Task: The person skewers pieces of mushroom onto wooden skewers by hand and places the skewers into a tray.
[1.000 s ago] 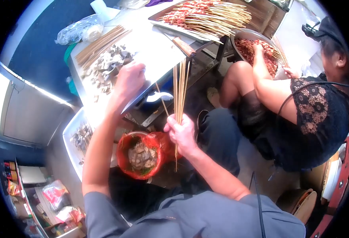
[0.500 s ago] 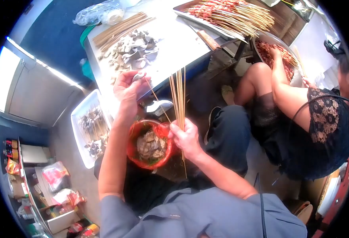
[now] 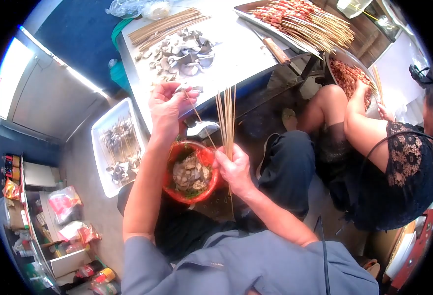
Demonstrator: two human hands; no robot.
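My left hand pinches a grey-white oyster mushroom piece at the upper tip of a single bamboo skewer. A second, larger mushroom piece sits lower on that same skewer. My right hand is closed around the skewer's lower end and a fanned bundle of bare bamboo skewers, which point up and away from me. Below my hands stands a red-lined bucket with pale torn pieces inside. Loose oyster mushrooms lie on the white table beyond my left hand.
More bare skewers lie at the table's back left. A knife rests near a tray of meat skewers. On the floor, a white bin holds skewered mushrooms. At right, a co-worker's hand reaches into a meat basin.
The view has shifted, so the table and bin appear farther right. My left hand remains at the skewer's tip with the mushroom piece, and my right hand still grips the bundle.
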